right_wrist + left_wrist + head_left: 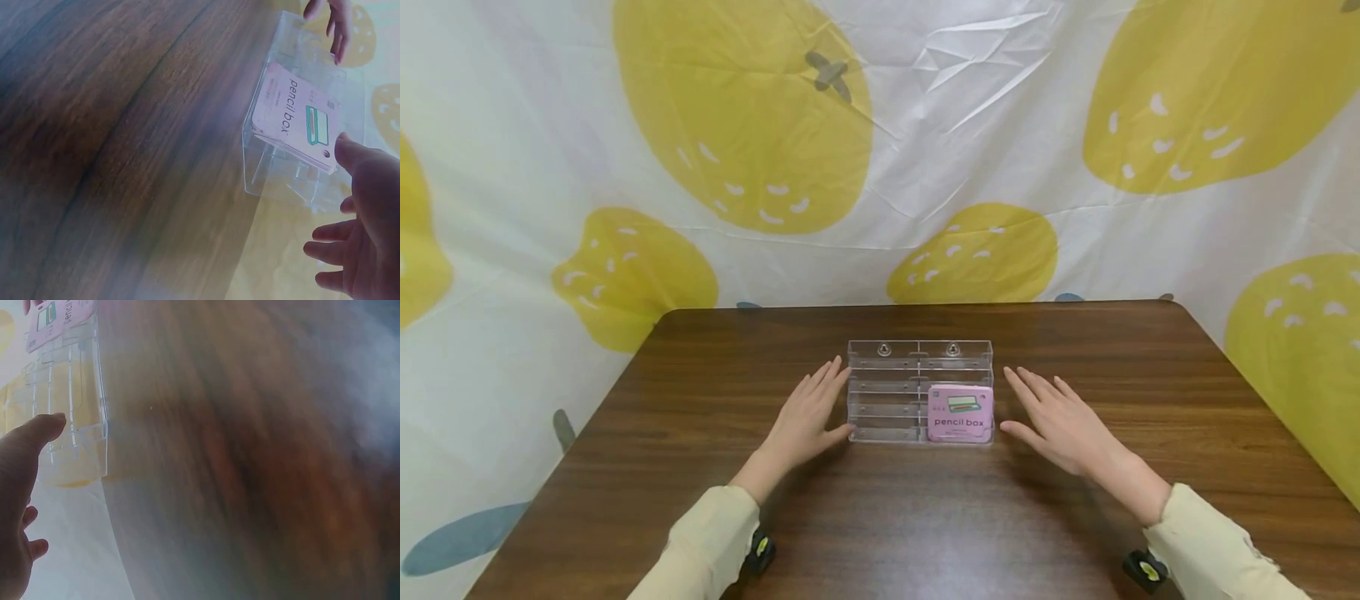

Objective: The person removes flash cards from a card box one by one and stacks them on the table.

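A clear plastic card rack (883, 411) with tiers of pockets in two columns stands on the table. A stack of pink cards (959, 414) printed "pencil box" sits in its lowest right pocket; the right wrist view shows the cards' (294, 115) edges. My left hand (805, 417) is at the rack's left side, fingers straight; whether its fingertips touch the rack I cannot tell. On the other side my right hand (1060, 423) is held just off the rack's right edge, its fingers extended and thumb apart. Neither hand holds anything.
The brown wooden table (887, 517) ends at a back edge behind the rack. A white cloth (880, 167) with big yellow fruit prints hangs behind the table and along both sides. Dark wrist devices show below both sleeves (715, 525).
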`<action>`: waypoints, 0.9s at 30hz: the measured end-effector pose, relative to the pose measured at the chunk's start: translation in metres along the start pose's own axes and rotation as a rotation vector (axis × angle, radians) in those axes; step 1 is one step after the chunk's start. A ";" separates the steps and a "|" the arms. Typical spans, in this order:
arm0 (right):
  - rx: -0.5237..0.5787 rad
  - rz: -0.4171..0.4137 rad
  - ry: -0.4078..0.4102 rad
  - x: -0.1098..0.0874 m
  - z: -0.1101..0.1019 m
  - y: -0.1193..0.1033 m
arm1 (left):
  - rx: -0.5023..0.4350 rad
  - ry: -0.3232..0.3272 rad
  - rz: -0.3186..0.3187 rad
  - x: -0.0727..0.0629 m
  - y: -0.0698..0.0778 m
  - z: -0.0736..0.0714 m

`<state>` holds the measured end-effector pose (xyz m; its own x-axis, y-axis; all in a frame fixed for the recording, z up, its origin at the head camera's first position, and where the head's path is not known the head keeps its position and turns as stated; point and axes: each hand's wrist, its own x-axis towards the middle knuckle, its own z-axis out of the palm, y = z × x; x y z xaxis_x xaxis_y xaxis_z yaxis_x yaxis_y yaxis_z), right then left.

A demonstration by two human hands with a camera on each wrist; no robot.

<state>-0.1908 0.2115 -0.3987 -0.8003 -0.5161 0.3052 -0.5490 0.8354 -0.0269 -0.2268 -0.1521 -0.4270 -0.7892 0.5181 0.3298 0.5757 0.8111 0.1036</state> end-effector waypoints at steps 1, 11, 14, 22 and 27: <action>0.001 -0.006 0.006 0.001 0.000 0.000 | 0.000 -0.003 -0.002 0.001 0.000 0.000; 0.043 -0.065 0.083 0.009 0.003 0.002 | 0.011 0.013 0.020 0.002 0.001 0.002; 0.051 -0.067 0.098 0.013 0.004 0.001 | 0.010 0.012 0.023 0.001 0.000 0.001; 0.027 -0.102 0.229 0.025 0.006 -0.008 | -0.012 0.008 0.021 0.001 0.000 0.001; 0.073 -0.069 0.254 0.030 0.006 -0.013 | -0.015 -0.023 0.004 0.003 0.001 0.002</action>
<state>-0.2093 0.1843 -0.3947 -0.6793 -0.5002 0.5371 -0.6236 0.7792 -0.0630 -0.2292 -0.1497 -0.4277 -0.7914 0.5275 0.3089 0.5819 0.8048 0.1167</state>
